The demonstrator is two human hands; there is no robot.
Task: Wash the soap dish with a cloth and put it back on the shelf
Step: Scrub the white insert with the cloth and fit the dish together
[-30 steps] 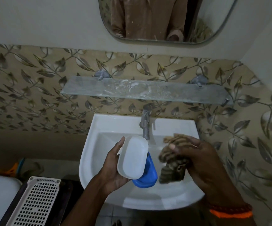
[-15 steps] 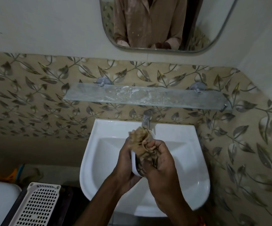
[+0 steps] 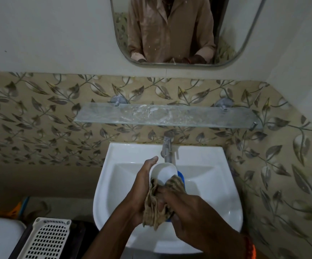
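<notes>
Both your hands work over the sink: left hand cups the soap dish, right hand fingers bunch the cloth against it.

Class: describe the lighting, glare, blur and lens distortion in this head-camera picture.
Head view: dim, flat light; corners darken. The wide lens bows the shelf and mirror. Soft glare on the sink rim. The right hand and cloth are slightly blurred; the soap dish looks sharp.
</notes>
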